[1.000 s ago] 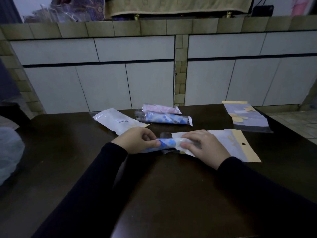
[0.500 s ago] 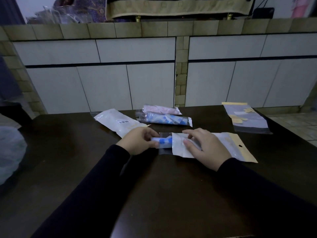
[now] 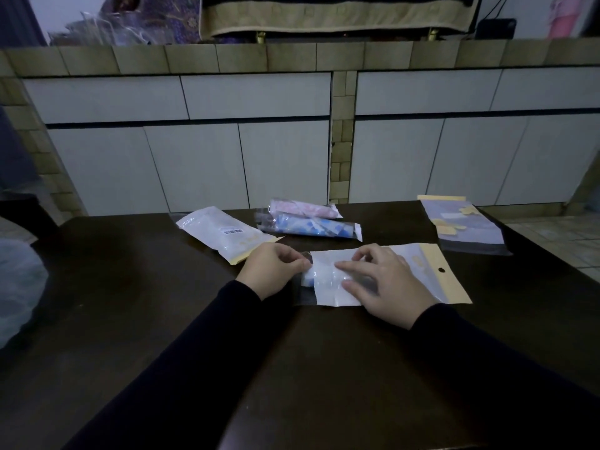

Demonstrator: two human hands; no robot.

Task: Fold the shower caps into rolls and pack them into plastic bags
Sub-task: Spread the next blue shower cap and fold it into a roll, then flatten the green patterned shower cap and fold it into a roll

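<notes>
1. The left hand (image 3: pixel 274 271) pinches the blue roll's (image 3: pixel 307 278) tail at the bag's (image 3: pixel 383 274) mouth; push it straight along the bag's length, in short nudges.
2. The right hand (image 3: pixel 386 280) lies on the bag, fingers spread and lightly bent, pressing it to the table (image 3: pixel 162 319); keep that pressure off the mouth so the film stays open.
3. A second ago much of the roll lay outside; now only its end shows.
4. The bag now sits flatter and squarer to the table edge.

Counted: hands 2 (left (image 3: pixel 272 271), right (image 3: pixel 386 282)) | filled bags 4 ( (image 3: pixel 224 233), (image 3: pixel 305 209), (image 3: pixel 311 226), (image 3: pixel 376 274)) | empty bag stack 1 (image 3: pixel 464 227) | table 1 (image 3: pixel 130 287)
</notes>
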